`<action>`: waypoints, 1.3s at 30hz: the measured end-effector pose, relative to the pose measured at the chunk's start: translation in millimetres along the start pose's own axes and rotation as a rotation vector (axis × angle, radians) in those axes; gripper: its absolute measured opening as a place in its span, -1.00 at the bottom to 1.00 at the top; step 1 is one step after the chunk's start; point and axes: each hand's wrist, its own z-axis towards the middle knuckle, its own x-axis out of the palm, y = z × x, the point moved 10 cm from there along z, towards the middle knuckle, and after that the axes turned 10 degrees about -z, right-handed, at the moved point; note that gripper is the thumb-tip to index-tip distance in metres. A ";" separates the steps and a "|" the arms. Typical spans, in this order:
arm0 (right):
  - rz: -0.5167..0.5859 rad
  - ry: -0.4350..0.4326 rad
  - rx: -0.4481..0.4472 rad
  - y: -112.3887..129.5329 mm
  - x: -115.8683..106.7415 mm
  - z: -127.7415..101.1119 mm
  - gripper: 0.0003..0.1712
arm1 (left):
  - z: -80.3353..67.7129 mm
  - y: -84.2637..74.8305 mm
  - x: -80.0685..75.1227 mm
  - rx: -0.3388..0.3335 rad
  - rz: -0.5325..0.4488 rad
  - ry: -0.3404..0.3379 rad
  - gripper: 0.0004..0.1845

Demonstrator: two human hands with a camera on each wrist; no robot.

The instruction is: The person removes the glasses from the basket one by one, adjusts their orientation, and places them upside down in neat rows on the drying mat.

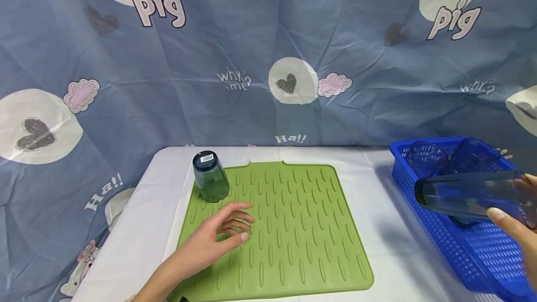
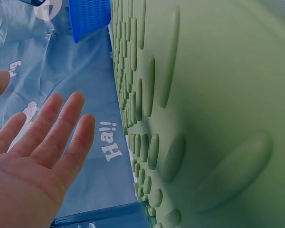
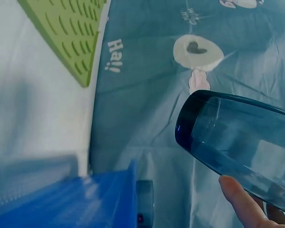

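Note:
My right hand (image 1: 518,236) grips a tall tinted glass (image 1: 465,195) near its rim, thumb along the side. The glass lies sideways in the air over the blue basket (image 1: 446,250), its thick base pointing left. In the right wrist view, that glass (image 3: 242,137) shows clear blue walls and no visible contents. My left hand (image 1: 209,241) hovers above the green ridged mat (image 1: 302,236), fingers loosely bent and holding nothing; the left wrist view shows its bare palm (image 2: 28,180). Upside down on the mat's far left corner stands another dark glass (image 1: 213,183) with a barcode sticker on its base.
More tinted glasses (image 1: 425,157) stand in the basket's far end. Basket and mat share a white-covered table (image 1: 377,227), with the basket at the right edge. A printed blue cloth (image 1: 251,36) hangs behind and along the left side.

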 end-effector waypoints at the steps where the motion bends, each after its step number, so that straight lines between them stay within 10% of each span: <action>1: 0.044 0.011 -0.004 -0.9 2.9 -1.0 -0.14 | 0.1 -0.5 -0.5 0.000 0.001 -0.002 -0.46; 9: 0.578 -0.014 0.028 19.9 14.8 -4.3 -0.18 | 1.5 -9.1 -7.3 0.006 0.020 -0.026 -0.46; 17: 0.660 0.016 0.045 39.0 27.1 -9.7 -0.17 | 3.0 -10.5 -8.2 0.009 0.019 -0.014 -0.46; 27: 0.505 0.174 -0.089 44.1 59.6 -11.4 -0.12 | 2.7 -5.2 -6.0 -0.025 -0.004 -0.023 -0.45; 39: 0.685 0.159 -0.004 83.2 71.1 -17.0 -0.08 | 3.4 -3.5 -2.6 -0.038 0.002 -0.013 -0.48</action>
